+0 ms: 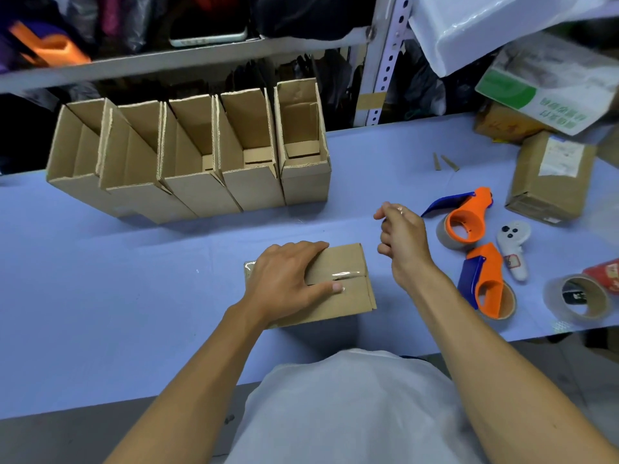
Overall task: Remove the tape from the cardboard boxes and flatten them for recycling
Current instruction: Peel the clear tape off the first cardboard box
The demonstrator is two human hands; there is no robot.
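A small cardboard box (335, 283) lies on the blue table (117, 296), right in front of the person. Shiny clear tape (345, 274) runs along the seam on top of the small cardboard box. The left hand (288, 279) lies flat on top of that box, fingers straight and spread, pressing it down, with the thumb tip just beside the tape. The right hand (400, 236) is up in the air, just to the right of the box and a little behind it. Its fingers are curled, and the fingertips seem to pinch a bit of something clear, but it is too small to tell what. Behind the box stands a row of five open boxes (197, 152), side by side. To the right of the box lie two orange tape holders (469, 222), a white controller (512, 249) and a loose tape roll (579, 296).
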